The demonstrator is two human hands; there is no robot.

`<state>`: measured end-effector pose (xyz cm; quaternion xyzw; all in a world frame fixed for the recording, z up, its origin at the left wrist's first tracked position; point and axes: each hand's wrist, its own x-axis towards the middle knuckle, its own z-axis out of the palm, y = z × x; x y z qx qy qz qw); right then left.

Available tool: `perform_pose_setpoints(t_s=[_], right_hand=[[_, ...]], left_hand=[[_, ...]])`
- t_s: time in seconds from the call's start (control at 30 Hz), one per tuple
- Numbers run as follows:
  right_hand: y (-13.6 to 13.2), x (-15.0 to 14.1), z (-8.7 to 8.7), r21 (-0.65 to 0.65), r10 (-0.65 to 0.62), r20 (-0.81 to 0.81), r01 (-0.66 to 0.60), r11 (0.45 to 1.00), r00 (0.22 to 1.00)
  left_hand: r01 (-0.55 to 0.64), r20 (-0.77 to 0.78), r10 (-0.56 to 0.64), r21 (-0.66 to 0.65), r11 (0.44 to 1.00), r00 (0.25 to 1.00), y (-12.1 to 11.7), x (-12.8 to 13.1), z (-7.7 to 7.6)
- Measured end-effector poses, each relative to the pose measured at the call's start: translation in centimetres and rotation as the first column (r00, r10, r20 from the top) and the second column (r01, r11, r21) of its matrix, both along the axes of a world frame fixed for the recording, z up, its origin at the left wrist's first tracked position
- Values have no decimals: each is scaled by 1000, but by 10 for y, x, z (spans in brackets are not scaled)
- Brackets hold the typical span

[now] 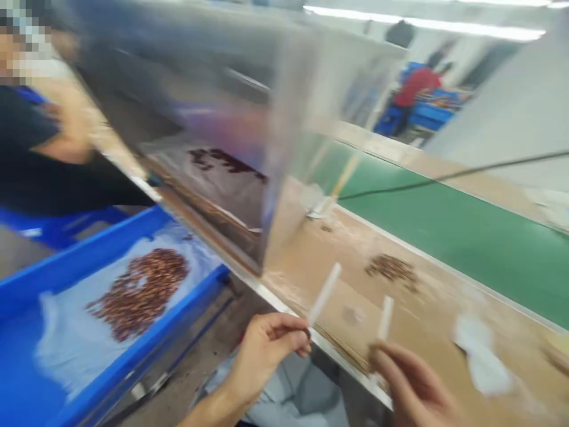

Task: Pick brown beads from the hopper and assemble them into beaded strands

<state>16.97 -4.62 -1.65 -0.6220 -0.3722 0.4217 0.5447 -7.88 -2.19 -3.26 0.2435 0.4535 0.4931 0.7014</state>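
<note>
My left hand (271, 344) is at the front edge of the wooden bench, thumb and forefinger pinched together. A dark speck shows at those fingertips, too small to name. Just beyond them a white strip (325, 292) slants up over a piece of cardboard (351, 314). My right hand (413, 382) is blurred, its fingers curled together beside a second white strip (384, 320); what they hold, if anything, is hidden. Farther back on the bench lies a loose heap of small brown pieces (391, 268).
At left a blue tray (89, 255) holds a white cloth (62, 332) with many brown pieces (146, 290). A clear plastic screen (284, 136) separates me from a seated person (57, 154). Behind the bench runs a green belt (448, 219), crossed by a black cable (489, 164). White scraps (482, 356) lie at right.
</note>
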Motion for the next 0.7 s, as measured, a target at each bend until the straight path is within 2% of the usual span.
perform_pose_setpoints(t_s=[0.1,0.2,0.27,0.47,0.57,0.7], right_hand=[[-15,-10,-13,-80,31,-177,-46,996,984],[-15,-24,-22,-71,-1,-343,-26,997,939],[-15,-28,-20,-66,-14,-395,-13,998,918],[-14,-20,-5,-70,49,-436,-88,994,899],[-11,-12,-5,-81,75,-427,-121,989,901],[-10,2,0,-110,180,-453,-255,961,873]], left_hand=[[92,-62,-92,12,996,994,12,18,3],[139,-98,-138,5,990,986,15,29,5],[151,-120,-149,9,988,981,13,35,7],[206,-218,-194,33,978,956,10,47,12],[287,-159,-280,20,958,947,14,47,13],[461,101,-453,-82,884,886,20,45,11]])
